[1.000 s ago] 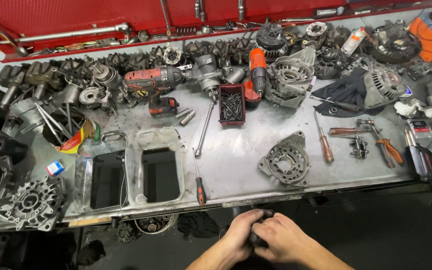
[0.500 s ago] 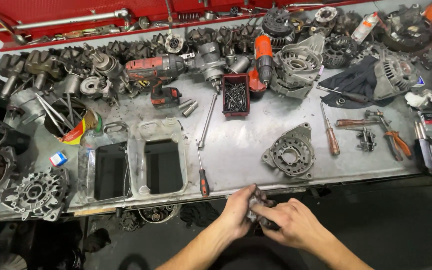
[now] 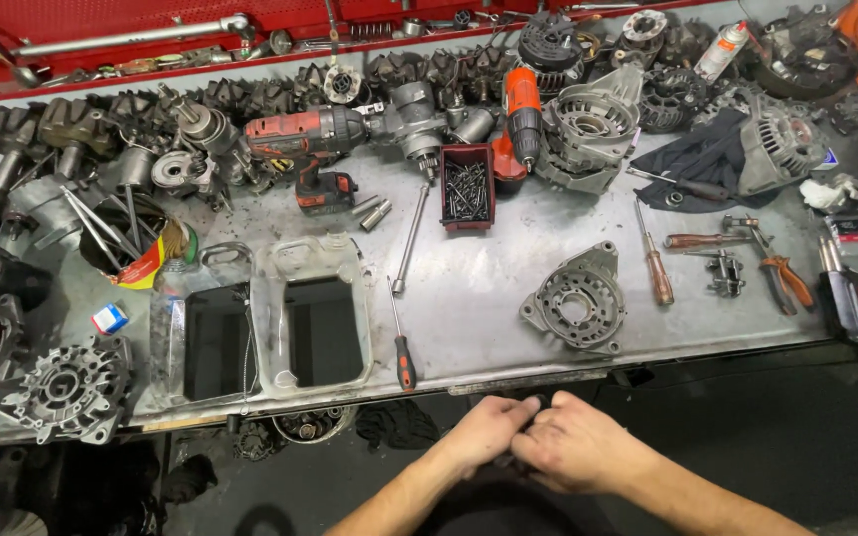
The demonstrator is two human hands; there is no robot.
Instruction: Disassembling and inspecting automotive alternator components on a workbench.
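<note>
Just below the front edge of the metal workbench (image 3: 469, 328), my left hand (image 3: 484, 432) and my right hand (image 3: 573, 447) are pressed together around a small dark part (image 3: 538, 405). Only a sliver of that part shows between the fingers, so its shape is hidden. The nearest things on the bench are a grey alternator housing (image 3: 576, 298) just beyond my right hand and a screwdriver with a red and black handle (image 3: 402, 347) beyond my left hand.
The bench is crowded: a red cordless drill (image 3: 315, 144), a red tray of screws (image 3: 467, 187), an orange tool (image 3: 523, 104), a long socket extension (image 3: 409, 238), cut-open clear plastic jugs (image 3: 280, 318), screwdrivers and pliers (image 3: 777, 273) at right, alternator parts along the back and left.
Both hands stay joined on the small part below the bench edge and have shifted slightly. The view has tilted, so the bench sits a little lower in the picture.
</note>
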